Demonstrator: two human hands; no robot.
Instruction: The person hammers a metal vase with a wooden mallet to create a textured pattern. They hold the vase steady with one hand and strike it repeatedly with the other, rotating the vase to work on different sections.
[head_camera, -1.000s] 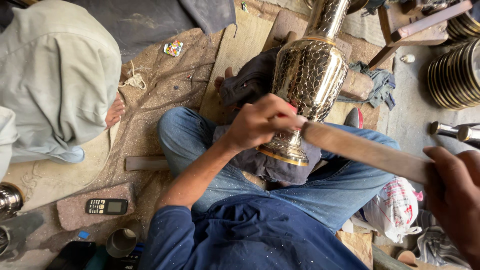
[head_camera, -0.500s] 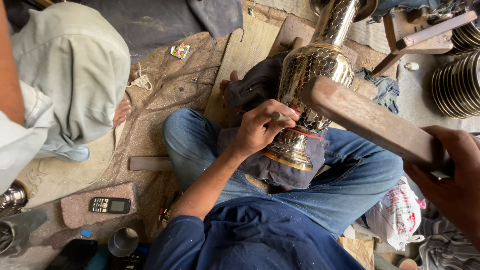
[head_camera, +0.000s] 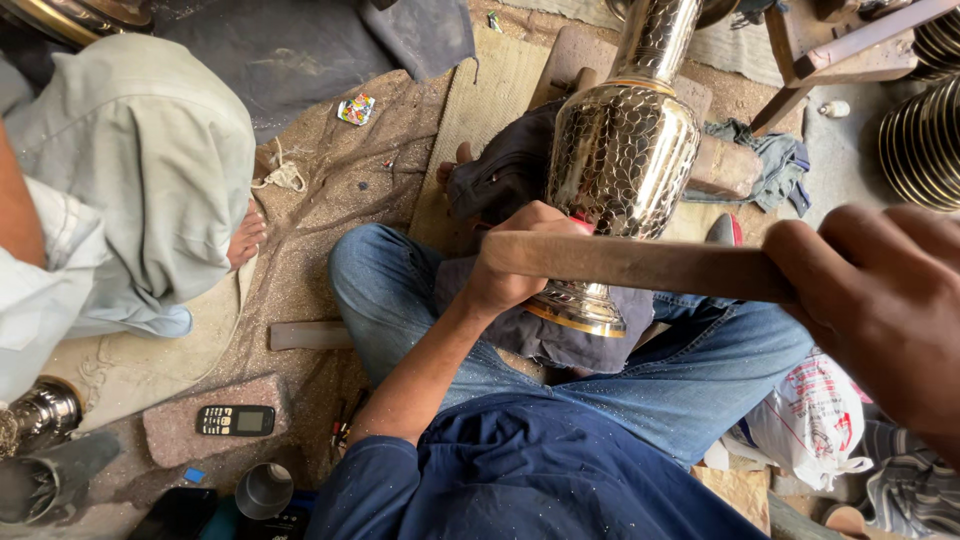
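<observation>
Vase of hammered brass lies across the lap, foot near, neck running away from the body; left hand steadies its base, fingers curled against it. Right hand, nearer the camera, fingers clamped on a wooden mallet handle crossing the foot. Beyond: dark cloth, 1 wooden block.

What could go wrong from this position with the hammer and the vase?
The left hand grips the embossed, shiny metal vase just where the wooden hammer handle held by the right hand crosses; a stray blow might hit the fingers. The vase lies tilted on dark cloth over the lap and could slip.
</observation>
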